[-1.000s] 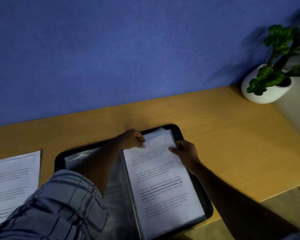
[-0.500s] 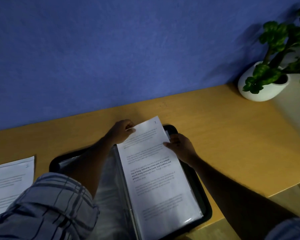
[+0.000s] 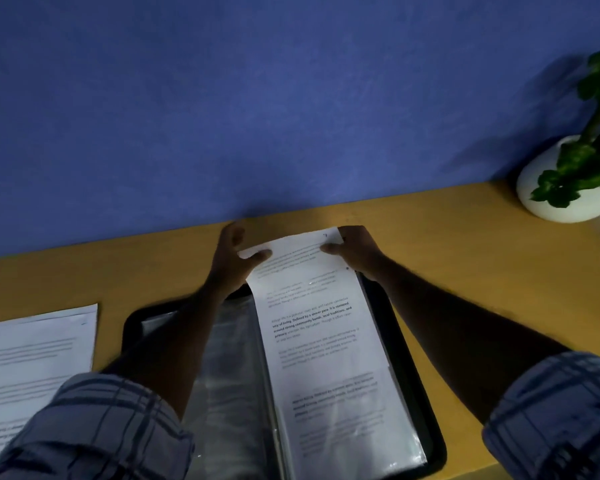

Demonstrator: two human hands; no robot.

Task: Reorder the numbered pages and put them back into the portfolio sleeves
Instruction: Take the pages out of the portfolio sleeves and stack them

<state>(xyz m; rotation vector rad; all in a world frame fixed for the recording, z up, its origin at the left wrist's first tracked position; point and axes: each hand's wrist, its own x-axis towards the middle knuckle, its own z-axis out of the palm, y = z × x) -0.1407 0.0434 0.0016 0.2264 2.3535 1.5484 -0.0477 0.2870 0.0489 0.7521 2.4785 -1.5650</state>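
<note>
Nearest: two plaid cuffs (image 3: 94,431), with forearms reaching forward over the black portfolio (image 3: 433,441), which lies open on the counter (image 3: 482,265). The left sleeves (image 3: 229,375) are glossy and seem to hold no paper, though glare makes this uncertain. The right sleeve (image 3: 388,441) shows printed sheets at its near end. Left of the portfolio and apart from it, loose pages (image 3: 32,358) lie flat on the counter, outside any sleeve. One page (image 3: 309,306) runs along the right half; its near part is over or inside the right sleeve (cannot tell which), and its far end juts past the portfolio's far edge. A small numeral at its far right corner is possibly a 7. The left hand (image 3: 231,265) pinches the far left corner, thumb on top. The right hand (image 3: 359,252) pinches the far right corner likewise. Beyond are a potted plant (image 3: 561,202) at far right and a blue wall (image 3: 257,98). Judgement: the task is partway at best. This page is neither fully seated nor free, the loose pages need sorting and sleeving, and whether the order is correct cannot be checked here.
</note>
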